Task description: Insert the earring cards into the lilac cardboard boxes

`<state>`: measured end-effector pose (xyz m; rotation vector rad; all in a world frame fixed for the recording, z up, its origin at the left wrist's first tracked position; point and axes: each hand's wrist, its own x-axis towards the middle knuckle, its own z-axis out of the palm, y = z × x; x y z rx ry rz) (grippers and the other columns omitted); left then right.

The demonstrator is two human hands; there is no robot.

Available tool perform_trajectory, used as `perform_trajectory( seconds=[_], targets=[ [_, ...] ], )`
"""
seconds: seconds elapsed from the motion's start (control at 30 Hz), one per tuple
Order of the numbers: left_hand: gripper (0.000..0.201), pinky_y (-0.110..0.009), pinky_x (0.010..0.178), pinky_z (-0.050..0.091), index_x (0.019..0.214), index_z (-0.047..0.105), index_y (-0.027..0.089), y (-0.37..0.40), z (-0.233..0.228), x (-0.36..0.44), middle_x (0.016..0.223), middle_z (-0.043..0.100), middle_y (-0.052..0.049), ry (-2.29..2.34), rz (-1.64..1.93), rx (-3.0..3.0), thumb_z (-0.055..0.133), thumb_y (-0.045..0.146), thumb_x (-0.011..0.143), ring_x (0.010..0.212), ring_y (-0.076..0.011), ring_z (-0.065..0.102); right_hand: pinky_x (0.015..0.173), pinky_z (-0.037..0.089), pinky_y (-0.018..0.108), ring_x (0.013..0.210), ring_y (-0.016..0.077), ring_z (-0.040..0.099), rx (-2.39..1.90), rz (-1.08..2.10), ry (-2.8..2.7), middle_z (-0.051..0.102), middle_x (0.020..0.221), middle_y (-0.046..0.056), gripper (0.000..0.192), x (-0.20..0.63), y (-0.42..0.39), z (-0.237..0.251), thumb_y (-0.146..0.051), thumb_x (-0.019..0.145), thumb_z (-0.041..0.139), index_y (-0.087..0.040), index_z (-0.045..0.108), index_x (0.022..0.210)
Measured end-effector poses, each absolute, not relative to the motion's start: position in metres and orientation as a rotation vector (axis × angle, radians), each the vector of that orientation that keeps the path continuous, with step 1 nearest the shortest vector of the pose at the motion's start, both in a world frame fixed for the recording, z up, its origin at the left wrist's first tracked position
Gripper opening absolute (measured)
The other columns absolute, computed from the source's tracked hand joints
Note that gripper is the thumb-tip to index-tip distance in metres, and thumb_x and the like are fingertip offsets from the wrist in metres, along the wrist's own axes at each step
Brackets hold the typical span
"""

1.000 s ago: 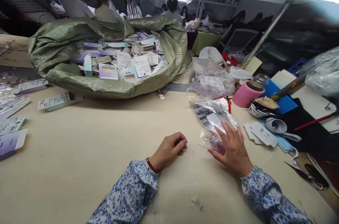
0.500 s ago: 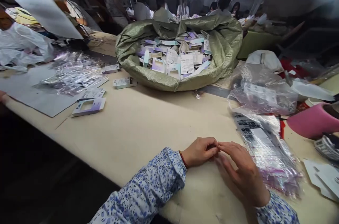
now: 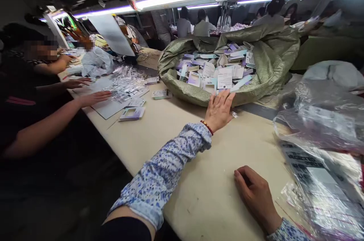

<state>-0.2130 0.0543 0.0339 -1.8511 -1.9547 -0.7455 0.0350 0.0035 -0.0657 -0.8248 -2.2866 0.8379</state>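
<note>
On the beige table, the left hand spreads open against the green sack, while the right hand rests curled, its contents hidden.

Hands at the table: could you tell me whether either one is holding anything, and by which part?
Neither visibly holds anything. The left hand lies open at the green sack's front rim; the right hand rests curled on the table.

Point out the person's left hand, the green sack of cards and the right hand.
left hand (image 3: 218, 110), head view, back of hand.
green sack (image 3: 267, 70), head view, right wall.
right hand (image 3: 254, 195), head view, knuckles.
</note>
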Motion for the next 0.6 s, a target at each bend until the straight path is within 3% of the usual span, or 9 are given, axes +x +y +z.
perform_trajectory(
  seconds=[0.03, 0.1, 0.2, 0.37, 0.47, 0.6],
  targets=[
    [0.079, -0.052, 0.125, 0.015, 0.151, 0.032, 0.010, 0.068, 0.037, -0.221, 0.158, 0.039, -0.019, -2.015, -0.600, -1.831, 0.072, 0.030, 0.086, 0.149, -0.0317, 0.032, 0.054, 0.040, 0.025, 0.055, 0.0133, 0.052, -0.831, 0.844, -2.279, 0.059, 0.064, -0.002, 0.029, 0.035, 0.004, -0.066, -0.040, 0.098, 0.053, -0.021, 0.061, 0.078],
    [0.079, -0.046, 0.116, 0.034, 0.154, 0.025, 0.007, 0.090, 0.038, -0.234, 0.145, 0.054, -0.022, -2.189, -0.359, -1.826, 0.066, 0.028, 0.090, 0.136, -0.0306, 0.050, 0.054, 0.039, 0.025, 0.054, 0.0126, 0.051, -0.818, 0.855, -2.269, 0.058, 0.063, -0.002, 0.029, 0.035, 0.004, -0.066, -0.040, 0.098, 0.052, -0.021, 0.061, 0.077],
    [0.059, -0.037, 0.090, 0.051, 0.148, 0.034, 0.009, 0.109, 0.029, -0.241, 0.119, 0.070, -0.018, -2.358, -0.152, -1.878, 0.055, 0.026, 0.096, 0.106, -0.0277, 0.068, 0.054, 0.039, 0.024, 0.054, 0.0121, 0.051, -0.778, 0.857, -2.267, 0.058, 0.063, -0.002, 0.029, 0.034, 0.005, -0.064, -0.038, 0.098, 0.052, -0.021, 0.060, 0.076],
    [0.030, -0.034, 0.084, 0.050, 0.123, 0.060, 0.015, 0.098, 0.001, -0.230, 0.108, 0.069, -0.013, -2.217, -0.031, -2.110, 0.041, 0.015, 0.100, 0.103, -0.0241, 0.066, 0.056, 0.039, 0.024, 0.057, 0.0120, 0.054, -0.759, 0.838, -2.282, 0.059, 0.064, -0.001, 0.028, 0.034, 0.007, -0.061, -0.033, 0.098, 0.051, -0.020, 0.059, 0.075],
    [0.028, -0.037, 0.088, 0.049, 0.105, 0.067, 0.013, 0.080, -0.012, -0.219, 0.110, 0.066, -0.014, -2.133, 0.025, -2.195, 0.040, 0.014, 0.100, 0.107, -0.0255, 0.061, 0.058, 0.039, 0.024, 0.058, 0.0123, 0.054, -0.763, 0.818, -2.297, 0.059, 0.064, -0.001, 0.027, 0.034, 0.006, -0.061, -0.031, 0.098, 0.050, -0.020, 0.058, 0.074],
    [0.033, -0.043, 0.092, 0.047, 0.105, 0.067, 0.012, 0.067, -0.023, -0.210, 0.117, 0.060, -0.017, -2.134, 0.004, -2.162, 0.035, 0.013, 0.100, 0.115, -0.0288, 0.054, 0.059, 0.038, 0.025, 0.060, 0.0131, 0.054, -0.760, 0.800, -2.327, 0.059, 0.064, -0.001, 0.026, 0.033, 0.005, -0.062, -0.030, 0.097, 0.051, -0.020, 0.058, 0.074]
  ],
)
